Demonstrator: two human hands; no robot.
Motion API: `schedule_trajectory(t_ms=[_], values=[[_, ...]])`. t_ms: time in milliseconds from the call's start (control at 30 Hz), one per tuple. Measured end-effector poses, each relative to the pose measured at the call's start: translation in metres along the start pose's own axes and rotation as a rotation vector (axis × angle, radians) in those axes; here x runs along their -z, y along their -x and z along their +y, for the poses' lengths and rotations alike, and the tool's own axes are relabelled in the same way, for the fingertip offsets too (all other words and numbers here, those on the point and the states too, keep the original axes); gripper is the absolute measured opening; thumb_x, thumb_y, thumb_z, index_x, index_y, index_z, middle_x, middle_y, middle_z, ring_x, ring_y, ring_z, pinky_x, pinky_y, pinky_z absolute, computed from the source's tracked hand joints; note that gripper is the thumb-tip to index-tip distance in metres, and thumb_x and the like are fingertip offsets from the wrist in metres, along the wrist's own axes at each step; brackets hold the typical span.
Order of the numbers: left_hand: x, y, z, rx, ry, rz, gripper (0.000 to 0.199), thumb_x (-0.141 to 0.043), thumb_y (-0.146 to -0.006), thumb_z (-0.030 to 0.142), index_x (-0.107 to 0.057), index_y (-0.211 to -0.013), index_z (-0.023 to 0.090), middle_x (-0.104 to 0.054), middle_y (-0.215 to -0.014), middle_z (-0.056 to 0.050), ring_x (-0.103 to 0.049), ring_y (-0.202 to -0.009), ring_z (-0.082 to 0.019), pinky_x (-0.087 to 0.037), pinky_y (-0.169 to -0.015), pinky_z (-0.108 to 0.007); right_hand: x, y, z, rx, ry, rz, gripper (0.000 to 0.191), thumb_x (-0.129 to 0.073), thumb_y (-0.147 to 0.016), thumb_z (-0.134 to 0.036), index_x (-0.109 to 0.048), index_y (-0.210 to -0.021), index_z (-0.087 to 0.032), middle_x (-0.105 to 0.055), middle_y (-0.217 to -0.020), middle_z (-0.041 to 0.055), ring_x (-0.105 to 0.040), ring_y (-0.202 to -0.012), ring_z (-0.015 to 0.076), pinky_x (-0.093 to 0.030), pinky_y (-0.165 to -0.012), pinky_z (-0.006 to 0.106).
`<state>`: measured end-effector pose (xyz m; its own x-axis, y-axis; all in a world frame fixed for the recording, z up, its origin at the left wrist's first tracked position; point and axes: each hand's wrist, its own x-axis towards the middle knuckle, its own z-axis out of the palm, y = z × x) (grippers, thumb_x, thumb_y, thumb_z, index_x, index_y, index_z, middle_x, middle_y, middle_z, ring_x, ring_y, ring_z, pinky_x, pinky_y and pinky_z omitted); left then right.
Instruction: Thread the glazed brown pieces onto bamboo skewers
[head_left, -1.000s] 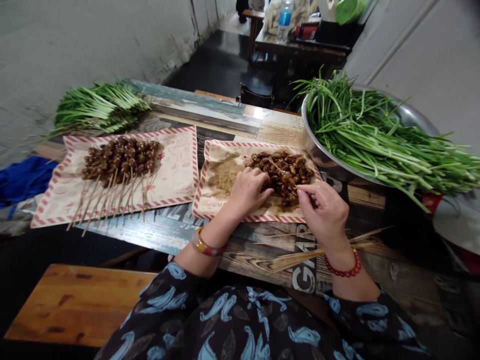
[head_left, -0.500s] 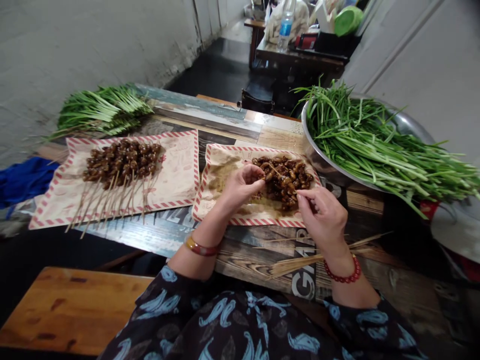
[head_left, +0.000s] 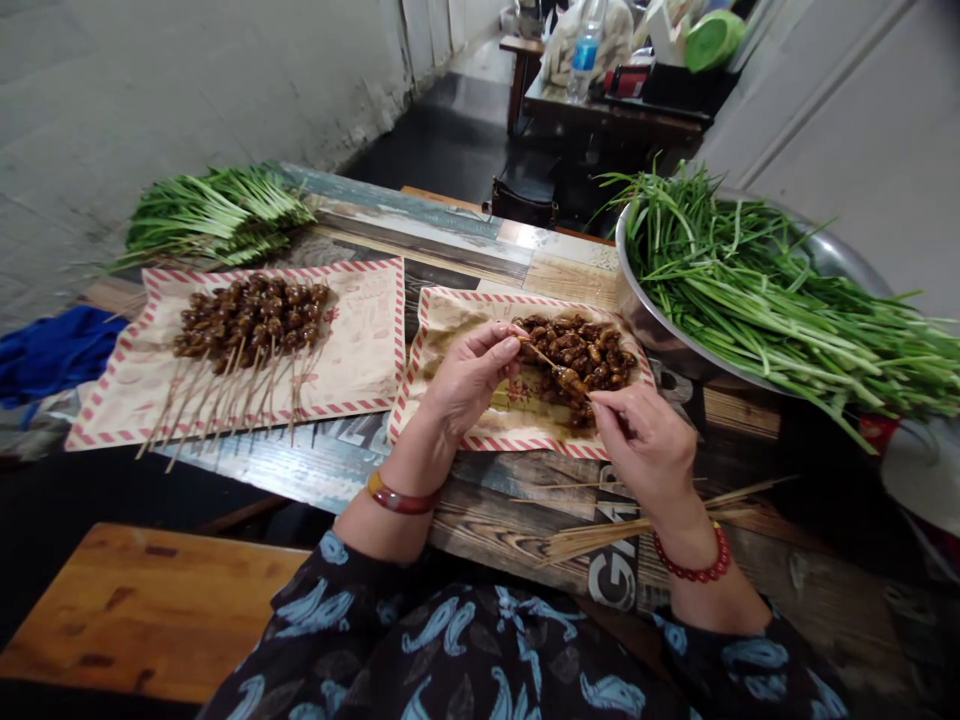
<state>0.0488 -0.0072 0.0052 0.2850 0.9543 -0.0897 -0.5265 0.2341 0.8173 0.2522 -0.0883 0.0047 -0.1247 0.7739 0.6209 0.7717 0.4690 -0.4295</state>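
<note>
Over the right-hand sheet of printed paper [head_left: 510,443], both of my hands hold a thin bamboo skewer [head_left: 541,354]. My left hand [head_left: 474,372] pinches its left end between thumb and fingertips. At the other end, my right hand [head_left: 651,436] is closed, with thumb and finger pinched beside a glossy brown piece of food [head_left: 571,382] on the skewer. A heap of similar loose brown pieces [head_left: 592,345] lies on the paper just behind. Further left, rows of filled skewers [head_left: 251,318] rest on a second red-striped paper sheet [head_left: 360,375].
Loose bamboo skewers [head_left: 600,535] lie in front of my right wrist. A metal basin [head_left: 634,290] heaped with green chives [head_left: 757,290] stands at the right. Skewered greens [head_left: 217,215] lie back left, near a blue cloth [head_left: 56,355]. A wooden bench [head_left: 150,610] is below left.
My left hand has drawn slightly back and left from the heap, and more bare skewer shows between my hands. My right hand keeps its pinch. The whole view has shifted slightly.
</note>
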Motion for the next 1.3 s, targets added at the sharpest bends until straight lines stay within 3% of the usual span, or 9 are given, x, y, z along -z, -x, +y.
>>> schedule_trajectory(t_ms=[167,433,633,833,1000,1300], values=[[-0.0032,0.0015,0.0020,0.029,0.029,-0.004,0.031,-0.085,-0.063,0.034,-0.065,-0.078,0.014,-0.066,-0.084,-0.001,-0.055,-0.068,-0.006,-0.046,-0.062,-0.018,-0.0012,0.0011,-0.0003,0.007,0.001,-0.023,0.012,-0.058,-0.089,-0.014,-0.067,-0.092,-0.021,-0.069,-0.079,0.0025,-0.063,-0.070,0.0136,-0.052,-0.068,0.027],[0.0011,-0.0010,-0.0007,0.052,0.123,0.064,0.032,-0.080,-0.071,0.033,-0.069,-0.096,0.016,-0.070,-0.077,-0.003,-0.062,-0.064,-0.009,-0.048,-0.054,-0.018,0.0003,0.0024,-0.0016,0.041,-0.012,-0.026,0.013,-0.060,-0.088,-0.013,-0.068,-0.094,-0.022,-0.070,-0.080,0.0024,-0.064,-0.072,0.0140,-0.053,-0.070,0.027],[-0.0017,0.0003,0.0001,0.050,0.094,0.065,0.023,-0.077,-0.074,0.030,-0.072,-0.091,0.014,-0.070,-0.077,-0.004,-0.063,-0.064,-0.008,-0.053,-0.059,-0.019,-0.0016,0.0049,0.0008,0.023,-0.003,-0.063,0.016,-0.059,-0.089,-0.014,-0.069,-0.099,-0.022,-0.071,-0.085,0.0037,-0.066,-0.074,0.0151,-0.054,-0.071,0.029],[-0.0051,0.0023,0.0034,0.077,0.100,0.032,0.026,-0.074,-0.075,0.020,-0.071,-0.100,0.014,-0.072,-0.087,-0.007,-0.067,-0.077,-0.012,-0.056,-0.074,-0.024,0.0001,0.0045,0.0023,0.005,0.052,-0.051,0.016,-0.058,-0.089,-0.016,-0.070,-0.099,-0.022,-0.070,-0.081,0.0028,-0.065,-0.070,0.0148,-0.054,-0.070,0.028],[0.0010,-0.0008,0.0006,0.061,0.138,0.067,0.022,-0.074,-0.073,0.018,-0.070,-0.094,0.014,-0.070,-0.081,-0.004,-0.066,-0.071,-0.011,-0.056,-0.069,-0.023,0.0017,0.0054,0.0018,-0.003,0.046,-0.060,0.016,-0.059,-0.089,-0.015,-0.070,-0.100,-0.021,-0.069,-0.081,0.0033,-0.064,-0.071,0.0147,-0.053,-0.070,0.028],[0.0006,-0.0007,-0.0006,0.035,0.134,0.102,0.021,-0.075,-0.073,0.018,-0.068,-0.093,0.014,-0.071,-0.080,-0.003,-0.067,-0.072,-0.012,-0.057,-0.074,-0.027,-0.0006,0.0067,0.0042,0.018,0.066,-0.062,0.018,-0.058,-0.089,-0.016,-0.069,-0.101,-0.022,-0.069,-0.082,0.0028,-0.063,-0.071,0.0145,-0.053,-0.071,0.028]])
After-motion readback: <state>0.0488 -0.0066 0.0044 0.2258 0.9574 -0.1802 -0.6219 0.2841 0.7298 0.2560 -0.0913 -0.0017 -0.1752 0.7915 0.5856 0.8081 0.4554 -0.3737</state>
